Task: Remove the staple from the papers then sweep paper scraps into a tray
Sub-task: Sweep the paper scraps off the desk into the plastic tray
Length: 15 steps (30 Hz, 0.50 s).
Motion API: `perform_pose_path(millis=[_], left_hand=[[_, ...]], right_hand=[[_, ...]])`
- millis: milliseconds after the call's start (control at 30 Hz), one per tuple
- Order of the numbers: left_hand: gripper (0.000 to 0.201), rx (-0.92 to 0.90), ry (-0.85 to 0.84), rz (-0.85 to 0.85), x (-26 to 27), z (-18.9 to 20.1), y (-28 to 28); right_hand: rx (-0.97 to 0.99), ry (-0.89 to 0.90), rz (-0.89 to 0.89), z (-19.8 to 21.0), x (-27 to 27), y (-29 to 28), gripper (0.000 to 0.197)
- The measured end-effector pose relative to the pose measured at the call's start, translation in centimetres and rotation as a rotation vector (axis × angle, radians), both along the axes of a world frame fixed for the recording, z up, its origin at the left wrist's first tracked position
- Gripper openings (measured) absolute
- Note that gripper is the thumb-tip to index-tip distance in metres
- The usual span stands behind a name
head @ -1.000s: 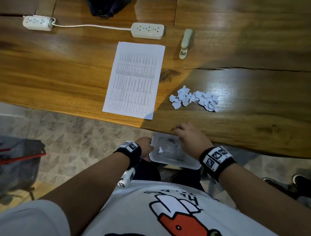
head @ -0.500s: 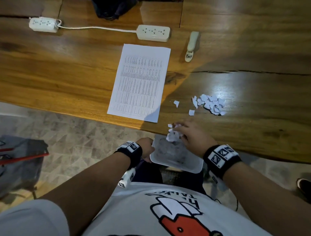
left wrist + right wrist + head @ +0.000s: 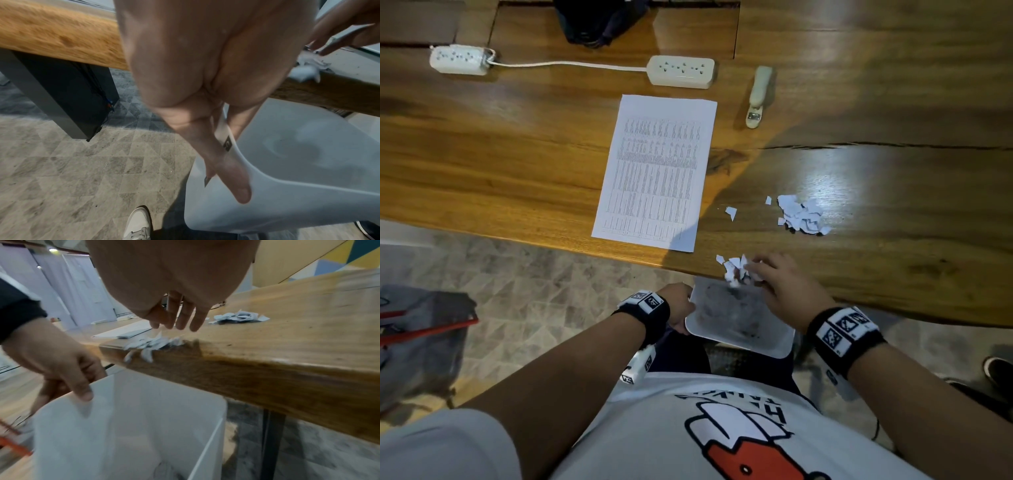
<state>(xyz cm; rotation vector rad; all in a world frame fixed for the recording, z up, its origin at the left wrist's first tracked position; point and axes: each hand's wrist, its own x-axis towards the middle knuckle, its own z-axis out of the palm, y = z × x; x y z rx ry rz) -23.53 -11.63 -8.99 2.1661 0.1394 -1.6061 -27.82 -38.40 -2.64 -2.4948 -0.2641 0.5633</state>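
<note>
Below the table's (image 3: 893, 274) near edge, the left hand (image 3: 678, 305) grips the white tray's (image 3: 774, 346) rim. The right hand (image 3: 787, 291), fingers straight and holding nothing, rests behind a clump of scraps (image 3: 736, 269) at that edge. More scraps (image 3: 803, 214) lie farther in; the papers (image 3: 657, 171) beyond, left; the staple remover (image 3: 758, 96) near the far edge.

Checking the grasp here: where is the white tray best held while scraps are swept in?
By its left rim, as the left hand does, thumb inside the tray. That leaves its open mouth under the table edge.
</note>
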Motion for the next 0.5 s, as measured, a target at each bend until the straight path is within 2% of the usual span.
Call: perform_pose_path(millis=[67, 133, 200, 333, 433, 500], left_hand=[[0.038, 0.006, 0.0, -0.015, -0.1, 0.0, -0.2], [0.037, 0.009, 0.011, -0.011, -0.1, 0.2, -0.5], [0.036, 0.014, 0.025, 0.011, -0.2, 0.1, -0.7], [0.035, 0.005, 0.037, 0.095, -0.6, 0.1, -1.1], [0.036, -0.006, 0.029, 0.131, -0.5, 0.0, -1.1], [0.037, -0.005, 0.032, 0.139, -0.5, -0.1, -1.1]], right_hand=[[-0.036, -0.066, -0.105, -0.6, 0.8, -1.3, 0.048], [-0.164, -0.107, -0.251, -1.1, 2.8, -3.0, 0.06], [-0.219, -0.079, -0.321, -1.3, 4.5, -4.0, 0.066], [-0.219, 0.017, -0.223, -0.8, 3.0, -2.8, 0.063], [-0.1, -0.029, -0.157, -0.5, -0.3, -1.8, 0.055], [-0.073, -0.065, -0.207, -0.9, -0.8, -2.2, 0.054]])
